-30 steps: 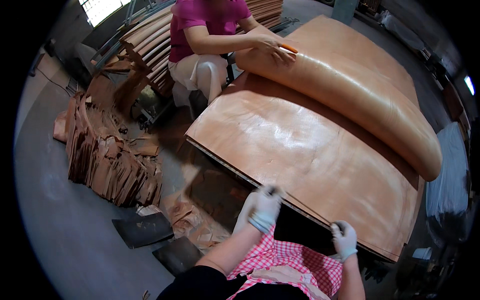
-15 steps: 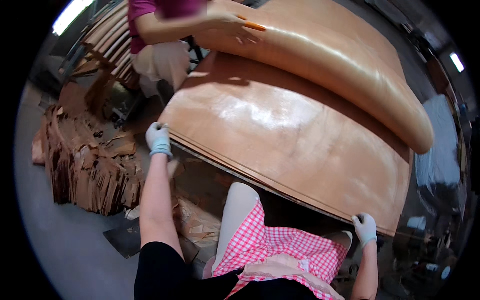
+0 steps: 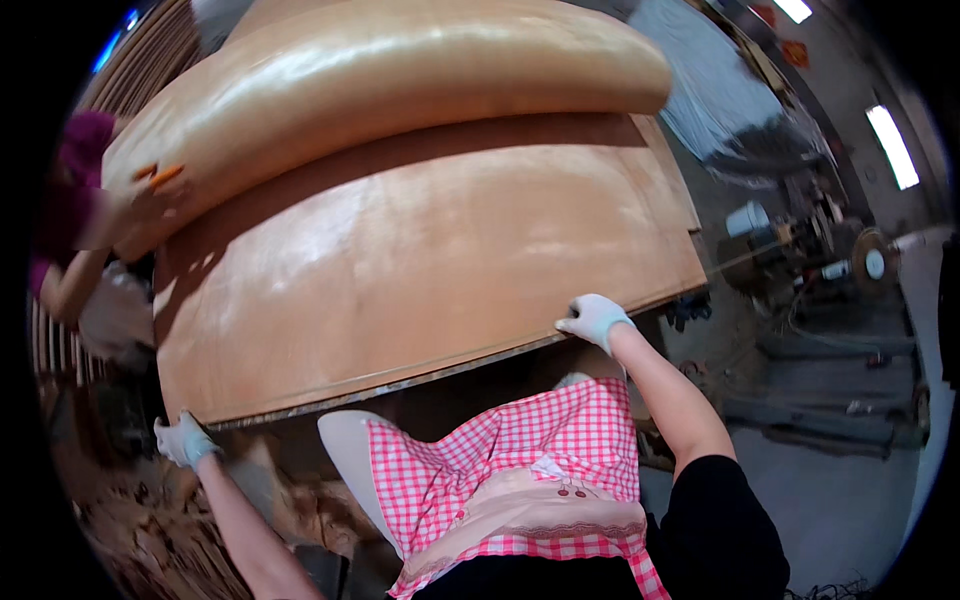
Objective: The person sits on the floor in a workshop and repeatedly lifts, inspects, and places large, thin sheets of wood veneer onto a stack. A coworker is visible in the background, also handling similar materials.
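A wide, thin tan sheet of wood veneer (image 3: 420,240) lies on a layered stack before me, its far part rolled back in a thick curl (image 3: 420,75). My right hand (image 3: 596,320), in a white glove, pinches the near edge toward the right, thumb and fingers closed. At the near left corner my left hand (image 3: 186,441), also gloved, holds the sheet's edge, though its fingertips are partly blurred. A co-worker's hand (image 3: 150,195) rests on the left end of the curl, with orange coverings on some fingers.
The co-worker in a purple top (image 3: 85,150) is at the left edge of the stack. Torn veneer scraps (image 3: 170,530) lie at lower left. To the right are a plastic-covered pile (image 3: 700,80), a white bucket (image 3: 747,218) and machinery with a round wheel (image 3: 872,262).
My view has swung to the right, so the stack appears turned. My right hand now sits further in from the right corner along the near edge. My left hand stays at the left corner.
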Available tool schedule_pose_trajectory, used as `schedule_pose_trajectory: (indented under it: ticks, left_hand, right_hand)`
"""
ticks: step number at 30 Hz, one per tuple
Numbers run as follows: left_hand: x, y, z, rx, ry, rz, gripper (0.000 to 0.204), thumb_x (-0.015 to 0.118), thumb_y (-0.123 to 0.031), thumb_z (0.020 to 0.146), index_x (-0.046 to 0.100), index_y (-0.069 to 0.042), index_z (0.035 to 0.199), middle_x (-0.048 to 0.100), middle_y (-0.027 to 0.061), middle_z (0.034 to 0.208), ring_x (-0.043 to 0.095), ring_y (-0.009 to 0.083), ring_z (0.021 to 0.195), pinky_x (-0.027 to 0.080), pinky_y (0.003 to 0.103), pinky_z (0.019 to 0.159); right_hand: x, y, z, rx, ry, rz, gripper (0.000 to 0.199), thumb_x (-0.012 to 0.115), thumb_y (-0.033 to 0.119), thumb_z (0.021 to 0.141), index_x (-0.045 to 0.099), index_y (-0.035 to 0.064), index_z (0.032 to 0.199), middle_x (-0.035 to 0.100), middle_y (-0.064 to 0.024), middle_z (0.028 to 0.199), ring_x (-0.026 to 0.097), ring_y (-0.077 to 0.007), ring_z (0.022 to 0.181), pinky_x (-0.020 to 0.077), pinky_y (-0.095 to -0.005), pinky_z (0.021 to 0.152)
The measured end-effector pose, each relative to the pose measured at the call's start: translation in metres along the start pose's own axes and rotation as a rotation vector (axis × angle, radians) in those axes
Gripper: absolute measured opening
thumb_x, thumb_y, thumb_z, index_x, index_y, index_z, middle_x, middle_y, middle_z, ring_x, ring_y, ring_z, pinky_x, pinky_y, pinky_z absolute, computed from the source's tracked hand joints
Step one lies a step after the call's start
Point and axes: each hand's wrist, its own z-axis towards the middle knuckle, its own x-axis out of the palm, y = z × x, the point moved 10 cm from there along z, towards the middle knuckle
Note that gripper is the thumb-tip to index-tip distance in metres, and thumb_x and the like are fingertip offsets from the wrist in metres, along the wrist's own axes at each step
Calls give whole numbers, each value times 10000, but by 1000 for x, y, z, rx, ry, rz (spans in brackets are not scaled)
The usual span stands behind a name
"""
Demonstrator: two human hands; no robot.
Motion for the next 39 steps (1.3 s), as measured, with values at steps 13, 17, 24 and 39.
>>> schedule_pose_trajectory:
  ticks: [13, 17, 24, 39]
  left_hand:
    - [-20, -284, -546, 1475, 603, -181, 708, 565, -394, 876, 373, 6, 1428, 297, 267, 1503, 227, 398, 1421, 114, 516, 1176]
    - [-8, -281, -536, 1476, 610, -146, 732, 567, -361, 877, 320, 17, 1453, 252, 268, 1526, 209, 403, 1426, 113, 508, 1177]
    - [-5, -278, -529, 1474, 627, -46, 736, 563, -366, 876, 321, 13, 1458, 211, 254, 1550, 189, 406, 1434, 96, 507, 1179]
    - [-40, -263, -513, 1289, 568, -505, 501, 712, -223, 775, 552, -45, 1215, 526, 236, 1255, 457, 406, 1193, 350, 508, 1025]
  right_hand:
    - [8, 6, 3, -173, -16, 148, 360, 627, 365, 816, 718, 57, 979, 678, -199, 1045, 655, -364, 969, 518, -442, 849]
    - [-29, -90, 13, -149, 22, 201, 322, 605, 294, 816, 709, 86, 1039, 679, -182, 1072, 652, -346, 994, 504, -429, 880]
    - [-107, -327, 29, 153, -158, -6, 290, 608, 278, 861, 683, 121, 1094, 671, -144, 1119, 625, -334, 1047, 492, -423, 908]
    - [-82, -310, -41, 220, -947, 691, 220, 577, 181, 921, 613, -27, 982, 647, -226, 987, 623, -370, 916, 486, -420, 850]
